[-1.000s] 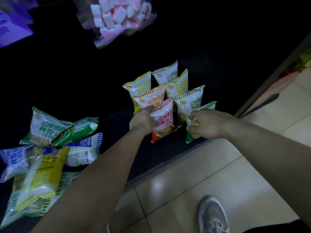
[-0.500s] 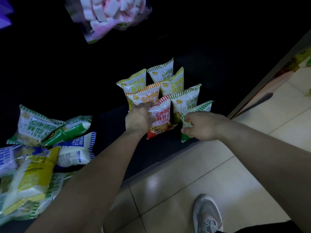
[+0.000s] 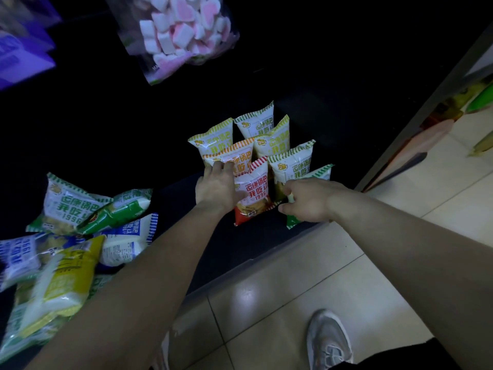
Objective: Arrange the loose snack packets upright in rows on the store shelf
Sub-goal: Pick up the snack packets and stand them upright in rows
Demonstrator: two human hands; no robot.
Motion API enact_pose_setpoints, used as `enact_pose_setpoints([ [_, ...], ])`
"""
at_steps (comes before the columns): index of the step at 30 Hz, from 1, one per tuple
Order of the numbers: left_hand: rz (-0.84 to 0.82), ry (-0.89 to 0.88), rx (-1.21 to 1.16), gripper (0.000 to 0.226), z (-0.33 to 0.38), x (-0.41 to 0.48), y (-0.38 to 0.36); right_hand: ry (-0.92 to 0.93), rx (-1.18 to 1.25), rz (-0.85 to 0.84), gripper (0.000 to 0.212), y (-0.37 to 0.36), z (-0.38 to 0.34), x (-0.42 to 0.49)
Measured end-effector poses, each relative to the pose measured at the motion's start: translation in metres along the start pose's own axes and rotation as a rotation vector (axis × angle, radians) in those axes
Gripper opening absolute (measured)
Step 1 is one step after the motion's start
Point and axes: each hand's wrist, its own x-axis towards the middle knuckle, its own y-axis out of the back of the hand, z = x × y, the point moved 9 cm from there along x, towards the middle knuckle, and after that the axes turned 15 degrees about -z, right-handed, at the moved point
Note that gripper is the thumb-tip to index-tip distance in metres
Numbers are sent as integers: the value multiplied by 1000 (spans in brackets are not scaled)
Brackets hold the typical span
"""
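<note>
Seven upright packets point(image 3: 290, 162) are standing in rows on the dark shelf point(image 3: 240, 244), right side. Left hand point(image 3: 217, 189) is lying flat, fingers straight, touching the orange-striped packet point(image 3: 237, 156) and the red packet point(image 3: 253, 193). Right hand point(image 3: 309, 201) is gripping the front green-striped packet point(image 3: 320, 173), fingers curled round it. Loose packets point(image 3: 69, 236) are lying piled at the shelf's left end. Marshmallow bag point(image 3: 181, 33) is showing above.

Bare left hand point(image 3: 217, 188) and right hand point(image 3: 306, 201), arms uncovered right to the frame edge. Lower right: a light grey mesh sneaker point(image 3: 329, 340) with laces, plus dark clothing point(image 3: 394, 356) along the bottom edge.
</note>
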Motion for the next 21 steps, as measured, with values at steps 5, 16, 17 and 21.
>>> enact_pose_setpoints([
  [5,-115,-8,72,83,-29,-35,43,54,-25,51,47,10,-39,-8],
  [16,-243,101,221,75,-202,-204,63,259,-96,61,51,0,-187,-11],
  [17,-254,137,185,75,-222,-214,56,277,-114,54,53,-4,-202,-7],
  [21,-318,270,-22,78,-286,-239,37,335,-167,33,51,-22,-260,16],
])
